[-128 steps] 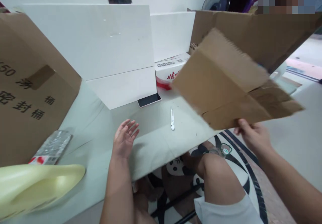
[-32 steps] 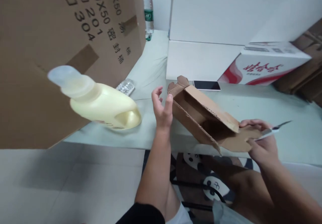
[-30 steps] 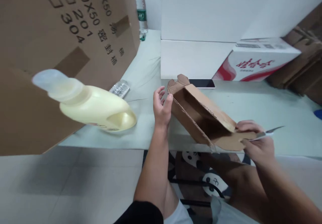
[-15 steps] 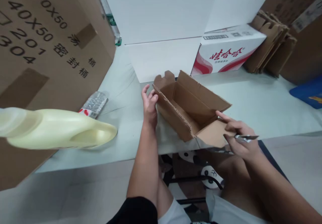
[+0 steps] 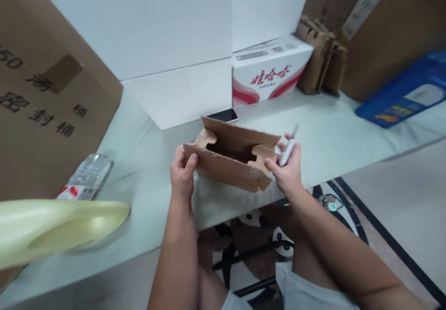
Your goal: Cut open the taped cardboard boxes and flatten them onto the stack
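An open brown cardboard box (image 5: 226,166) is held between my hands over the front part of the table, its long walls standing up and its two notched end flaps leaning inward. My left hand (image 5: 183,171) grips the left end, thumb on the near wall. At the right end, my right hand (image 5: 287,171) pinches the end flap. That same hand also holds a slim, pale tool that looks like a utility knife (image 5: 287,152), its thin tip pointing up and away from the box. Behind the box lies a dark-screened phone (image 5: 225,115).
A pale yellow bottle (image 5: 80,226) and a clear wrapped packet (image 5: 88,175) are on the left by a large carton (image 5: 45,101). At the back stand a white-and-red box (image 5: 272,75) and folded cardboard pieces (image 5: 320,59). A blue bottle (image 5: 400,96) is at right.
Both end flaps now lean inward, and the box has turned to lie more sideways. My left hand has closed on its end. The view has shifted right, bringing the phone into sight.
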